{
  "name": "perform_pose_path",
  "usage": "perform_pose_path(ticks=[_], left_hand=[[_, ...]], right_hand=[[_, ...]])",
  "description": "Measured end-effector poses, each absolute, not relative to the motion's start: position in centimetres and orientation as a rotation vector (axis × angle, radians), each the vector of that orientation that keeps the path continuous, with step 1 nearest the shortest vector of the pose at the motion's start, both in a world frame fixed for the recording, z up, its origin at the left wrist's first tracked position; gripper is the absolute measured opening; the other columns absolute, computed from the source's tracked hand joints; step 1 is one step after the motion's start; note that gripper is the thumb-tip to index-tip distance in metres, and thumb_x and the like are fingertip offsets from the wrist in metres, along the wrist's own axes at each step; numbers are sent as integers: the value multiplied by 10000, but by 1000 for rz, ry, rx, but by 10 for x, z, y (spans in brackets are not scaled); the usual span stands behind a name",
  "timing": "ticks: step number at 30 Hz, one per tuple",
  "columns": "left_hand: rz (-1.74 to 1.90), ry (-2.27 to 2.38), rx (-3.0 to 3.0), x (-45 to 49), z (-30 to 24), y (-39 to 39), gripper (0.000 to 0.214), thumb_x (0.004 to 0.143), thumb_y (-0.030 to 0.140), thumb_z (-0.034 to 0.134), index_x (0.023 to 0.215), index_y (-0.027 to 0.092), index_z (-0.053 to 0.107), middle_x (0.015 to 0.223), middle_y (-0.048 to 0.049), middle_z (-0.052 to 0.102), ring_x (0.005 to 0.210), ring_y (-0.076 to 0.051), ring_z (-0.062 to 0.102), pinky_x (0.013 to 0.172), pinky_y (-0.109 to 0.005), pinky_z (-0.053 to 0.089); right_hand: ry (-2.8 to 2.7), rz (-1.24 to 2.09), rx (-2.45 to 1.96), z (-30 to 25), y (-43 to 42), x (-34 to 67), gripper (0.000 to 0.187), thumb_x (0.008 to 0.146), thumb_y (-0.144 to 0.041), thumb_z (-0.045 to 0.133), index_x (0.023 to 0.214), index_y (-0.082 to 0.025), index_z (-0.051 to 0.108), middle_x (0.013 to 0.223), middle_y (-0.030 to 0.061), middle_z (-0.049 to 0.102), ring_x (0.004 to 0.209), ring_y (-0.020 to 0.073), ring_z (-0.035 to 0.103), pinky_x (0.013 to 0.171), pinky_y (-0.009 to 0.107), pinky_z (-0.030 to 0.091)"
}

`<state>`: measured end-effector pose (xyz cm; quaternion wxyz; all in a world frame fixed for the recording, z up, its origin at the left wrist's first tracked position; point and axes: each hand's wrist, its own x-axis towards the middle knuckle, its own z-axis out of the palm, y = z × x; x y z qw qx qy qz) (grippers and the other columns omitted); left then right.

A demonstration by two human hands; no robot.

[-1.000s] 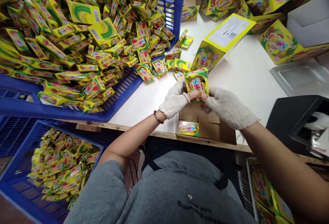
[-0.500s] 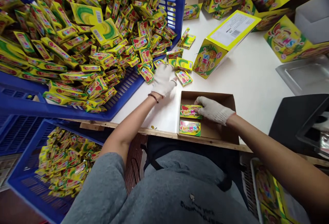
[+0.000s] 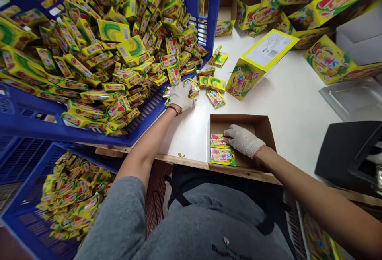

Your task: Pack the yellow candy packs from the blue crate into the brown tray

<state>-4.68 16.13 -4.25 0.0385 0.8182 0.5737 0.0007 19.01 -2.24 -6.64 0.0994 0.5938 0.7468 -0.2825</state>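
Observation:
My left hand (image 3: pixel 181 96), in a white knitted glove, reaches to the small yellow candy boxes at the front corner of the blue crate. Its fingers are curled over one candy box (image 3: pixel 191 86); part of what they grip is hidden. My right hand (image 3: pixel 244 140), gloved too, is inside an open brown carton (image 3: pixel 268 130) at the table's front edge. Its fingers close on the right end of a flat "TWINS" box (image 3: pixel 217 140). A second "TWINS" box (image 3: pixel 222 156) lies flat against it, nearer to me, in the carton's left front corner.
The blue crate (image 3: pixel 143 113), heaped with candy boxes, fills the left. Several loose boxes (image 3: pixel 216 97) lie beyond the carton. A printed display box (image 3: pixel 243 78) stands tilted behind. Black equipment (image 3: pixel 343 152) sits at the right. Another blue crate (image 3: pixel 26 200) is below the table.
My left hand has shifted left onto the candy boxes by the crate. The gap between the two boxes in the carton has closed, with my right hand still on the farther one.

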Motion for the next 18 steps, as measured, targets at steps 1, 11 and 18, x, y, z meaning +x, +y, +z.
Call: perform_pose_path(ticks=[1, 11, 18], left_hand=[[-7, 1750, 2500, -47, -42, 162, 637, 872, 535, 779, 1408, 220, 640, 1494, -169, 606, 1379, -383, 601, 1190, -484, 455], [313, 1846, 2309, -33, -21, 168, 642, 906, 491, 781, 1399, 139, 570, 1461, -213, 633, 1373, -343, 634, 1129, -411, 513], [767, 1024, 2664, -20, -18, 91, 851, 740, 352, 844, 1534, 208, 578, 1501, -185, 635, 1356, -389, 662, 1129, -537, 569]], right_hand=[[2199, -838, 1755, -66, -22, 189, 251, 1063, -192, 593, 1120, -153, 834, 1134, 144, 705, 967, 221, 677, 826, 301, 464], [2274, -828, 1934, -52, -27, 184, 218, 1045, -237, 635, 1040, -181, 845, 1245, 129, 741, 1039, 209, 721, 892, 300, 544], [2456, -1385, 2660, -22, -13, 203, 463, 1018, -480, 599, 1354, -176, 695, 1133, 123, 795, 994, 278, 752, 882, 423, 633]])
